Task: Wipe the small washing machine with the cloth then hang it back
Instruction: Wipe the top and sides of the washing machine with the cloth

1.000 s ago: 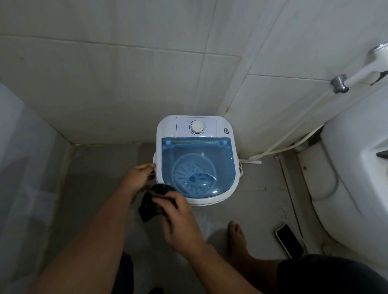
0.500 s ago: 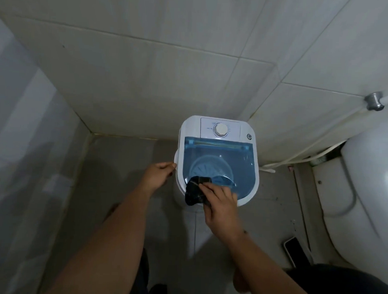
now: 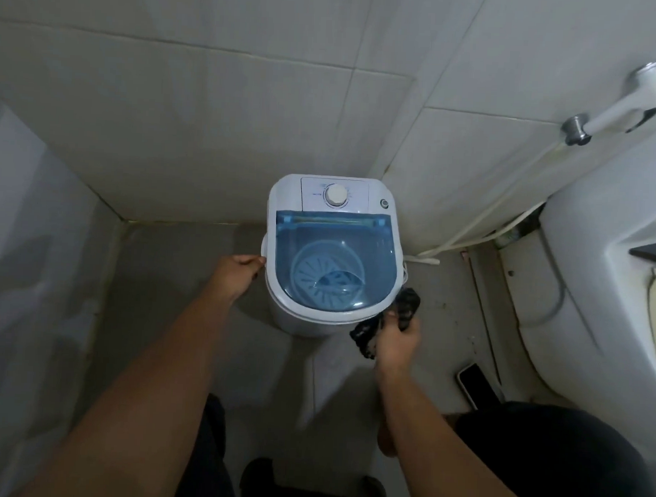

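Standing in the far corner of the tiled floor (image 3: 174, 279), the small white washing machine (image 3: 331, 256) has its blue see-through lid (image 3: 335, 263) shut and a round white dial (image 3: 335, 195) on the panel at its back edge. The person's left hand (image 3: 239, 274) rests against the machine's left side, fingertips touching the white rim, fingers loosely curled with nothing in them. The right hand (image 3: 397, 339) is closed around a dark cloth (image 3: 406, 304) at the machine's front right corner; one end of the cloth sticks up beside the rim and the other end hangs below the fist on the side nearer the machine. Whether the cloth is pressed against the rim or just beside it is hard to tell. The two hands are well apart, one on each side of the machine. On the floor to the right lies a phone (image 3: 476, 384), near the base of a white toilet (image 3: 600, 260). A spray hose (image 3: 626, 103) hangs on the wall above the toilet, its white tube running down to the floor behind the machine.
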Motion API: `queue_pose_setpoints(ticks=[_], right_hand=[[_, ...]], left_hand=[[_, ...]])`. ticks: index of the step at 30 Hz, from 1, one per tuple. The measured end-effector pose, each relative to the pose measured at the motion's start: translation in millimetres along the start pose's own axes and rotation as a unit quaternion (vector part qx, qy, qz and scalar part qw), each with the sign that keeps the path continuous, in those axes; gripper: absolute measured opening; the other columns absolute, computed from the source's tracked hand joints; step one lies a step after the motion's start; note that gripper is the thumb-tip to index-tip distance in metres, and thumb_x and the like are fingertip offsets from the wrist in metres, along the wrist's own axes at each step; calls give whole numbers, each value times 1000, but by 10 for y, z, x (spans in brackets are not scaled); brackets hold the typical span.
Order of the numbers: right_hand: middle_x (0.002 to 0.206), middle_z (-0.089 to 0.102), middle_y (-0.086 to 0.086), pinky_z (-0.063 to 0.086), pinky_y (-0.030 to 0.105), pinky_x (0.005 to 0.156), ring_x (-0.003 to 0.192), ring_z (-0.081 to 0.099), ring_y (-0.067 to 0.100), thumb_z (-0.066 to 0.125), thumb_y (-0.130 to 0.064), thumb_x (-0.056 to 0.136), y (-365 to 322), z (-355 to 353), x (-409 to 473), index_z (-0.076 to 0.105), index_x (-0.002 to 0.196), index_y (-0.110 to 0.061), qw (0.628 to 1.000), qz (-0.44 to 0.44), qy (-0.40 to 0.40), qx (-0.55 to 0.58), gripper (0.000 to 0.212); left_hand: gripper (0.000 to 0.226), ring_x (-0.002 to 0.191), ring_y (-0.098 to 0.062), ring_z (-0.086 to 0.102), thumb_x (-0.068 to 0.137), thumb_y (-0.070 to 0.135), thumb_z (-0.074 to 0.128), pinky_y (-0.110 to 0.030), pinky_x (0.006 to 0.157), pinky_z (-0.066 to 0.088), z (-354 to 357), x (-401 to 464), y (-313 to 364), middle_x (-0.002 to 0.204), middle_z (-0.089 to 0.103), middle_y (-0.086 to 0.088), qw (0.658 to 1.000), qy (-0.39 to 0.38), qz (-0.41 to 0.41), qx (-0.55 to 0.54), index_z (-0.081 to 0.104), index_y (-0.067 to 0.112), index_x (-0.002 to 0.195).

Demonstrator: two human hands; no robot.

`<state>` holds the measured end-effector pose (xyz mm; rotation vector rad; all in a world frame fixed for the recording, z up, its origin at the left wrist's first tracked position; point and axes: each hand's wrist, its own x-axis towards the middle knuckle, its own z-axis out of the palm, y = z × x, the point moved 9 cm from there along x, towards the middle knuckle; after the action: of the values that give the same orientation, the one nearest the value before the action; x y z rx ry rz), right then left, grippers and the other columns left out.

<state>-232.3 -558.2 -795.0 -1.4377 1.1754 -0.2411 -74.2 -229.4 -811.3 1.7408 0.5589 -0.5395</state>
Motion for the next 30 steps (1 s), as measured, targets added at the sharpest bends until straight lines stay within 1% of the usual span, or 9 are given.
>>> queue_pose_setpoints(ticks=[4,10,15,17,19,22,24,27,30], right_hand=[[120,67,12,41,28,96,110,60,22,62,-9,99,167,88,-484,55,136,-2,999,-10,30,6,38],[123,71,15,49,39,104,115,65,27,64,-4,96,214,75,-581,59,136,-4,999,-47,3,-6,40],[109,76,15,53,50,102,99,68,22,65,-8,96,13,-22,16,69,125,-9,999,-31,14,-4,29],[106,77,11,54,55,99,95,69,20,66,-11,95,-176,-71,254,71,121,-15,997,-70,17,-3,26],[114,74,6,54,49,103,105,70,20,66,-14,95,-493,-57,372,68,128,-21,989,-147,-3,-30,34],[120,59,2,51,35,103,109,62,20,63,-5,92,-918,194,150,59,142,-25,927,-330,-83,-159,54],[123,57,5,51,40,101,109,58,25,60,-1,88,-907,467,-251,57,143,-21,859,-424,-148,-246,58],[131,57,9,48,46,94,112,55,31,62,-8,84,-531,871,-932,52,146,-25,754,-505,-216,-361,65],[133,55,9,50,51,89,109,55,35,58,-13,86,-108,1261,-1536,49,147,-25,657,-533,-370,-384,64]], left_hand=[[34,102,-21,64,94,29,65,-37,86,48,25,-3,-19,116,70,-11,1000,-6,-20,4,69,11,122],[33,103,-18,63,95,31,64,-36,84,47,14,5,18,114,68,-7,999,-11,-19,31,69,14,123],[34,101,-18,63,93,32,66,-34,81,47,14,8,31,114,70,-10,999,-10,-14,36,70,14,122],[33,100,-19,63,92,32,67,-35,80,47,10,14,36,117,71,-12,999,-11,-15,38,71,15,120],[34,99,-19,63,91,33,68,-35,81,48,-3,21,26,118,71,-13,999,-10,-15,39,71,15,120],[35,101,-20,64,91,34,68,-35,81,49,-10,29,21,117,71,-13,999,-7,-9,41,71,15,120],[35,104,-20,64,92,33,68,-35,82,49,1,29,6,118,71,-12,999,-11,-12,37,70,15,122],[36,106,-19,64,92,33,68,-36,86,50,-2,27,-6,118,70,-10,999,-13,-12,31,70,15,123],[35,108,-22,65,92,32,68,-37,88,50,-14,31,-2,113,70,-8,999,-16,-15,29,70,13,122]])
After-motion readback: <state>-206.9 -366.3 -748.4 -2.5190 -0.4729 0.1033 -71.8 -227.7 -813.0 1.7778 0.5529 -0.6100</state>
